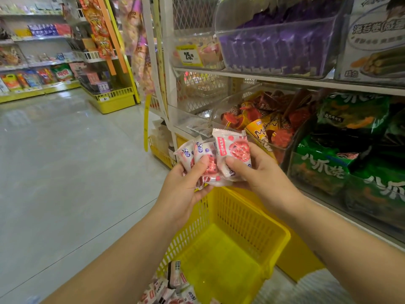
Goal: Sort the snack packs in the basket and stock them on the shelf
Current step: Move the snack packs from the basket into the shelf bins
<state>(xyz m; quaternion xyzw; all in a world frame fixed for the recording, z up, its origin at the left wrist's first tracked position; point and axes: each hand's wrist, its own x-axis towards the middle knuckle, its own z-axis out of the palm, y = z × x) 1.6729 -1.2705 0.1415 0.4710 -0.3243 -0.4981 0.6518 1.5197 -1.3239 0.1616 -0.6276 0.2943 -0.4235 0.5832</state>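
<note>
— Both hands are meeting near the middle. The left hand (pixel 184 187) is gripping a fan of pink-and-white snack packs (pixel 205 165), thumb pressing on top. The right hand (pixel 258 172) is pinching a single pack (pixel 233 150) of the same kind, thumb on its front and fingers curling behind.
— Are the two lots touching?
— The single pack is overlapping the fan's right edge; the hands themselves are sitting just apart.
— What is surrounding them, biggest first?
— A white shelf (pixel 274 79) is filling the view from twelve round to four o'clock and carrying clear bins. Grey floor (pixel 65 161) is spreading from eight to ten o'clock.
— And the basket?
— The yellow basket (pixel 271 235) is sitting low at six o'clock, under the forearms and just beside the shelf's foot. More loose packs (pixel 173 286) are lying in its near-left corner, at seven o'clock.
— Which bins are showing?
— Green bags (pixel 350 154) are piling up at three o'clock and a purple-pack bin (pixel 274 47) is sitting at one o'clock. Orange and red wrappers (pixel 265 126) are crowding a bin at two o'clock, just beside the right hand.
— Smallest thing?
— A yellow price tag (pixel 189 55) is hanging at twelve o'clock on a clear bin front.
</note>
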